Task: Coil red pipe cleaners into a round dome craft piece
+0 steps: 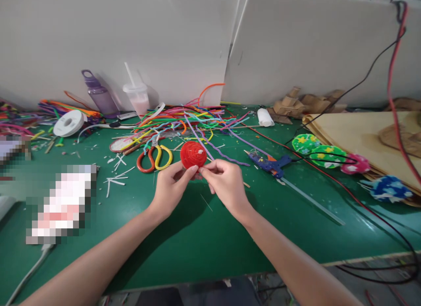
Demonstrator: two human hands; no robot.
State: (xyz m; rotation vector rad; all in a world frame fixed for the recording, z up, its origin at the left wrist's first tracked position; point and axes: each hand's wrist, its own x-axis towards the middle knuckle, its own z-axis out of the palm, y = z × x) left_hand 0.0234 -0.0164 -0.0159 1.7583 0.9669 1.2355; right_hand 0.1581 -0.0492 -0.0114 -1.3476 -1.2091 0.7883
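Note:
Above the middle of the green table (pixel 204 236), both my hands pinch a red disc coiled from pipe cleaner (pixel 193 154), with a small whitish spot near its centre. My left hand (pixel 171 183) grips its lower left edge between thumb and fingers. At the lower right edge, the thumb and forefinger of my right hand (pixel 226 183) are closed against it. Just left of the disc lie scissors (pixel 154 159) with one red and one yellow handle. A blue glue gun (pixel 271 163) with a long clear glue stick rests to the right.
Loose coloured pipe cleaners (pixel 184 117) pile up at the back, near a lidded cup (pixel 138 97) and a purple bottle (pixel 101 97). A white spool (pixel 69 123) stands at left. Finished-looking fuzzy discs (pixel 327 156) lie at right, beside brown sheets (pixel 365 130) and a trailing red-black cable (pixel 348 190).

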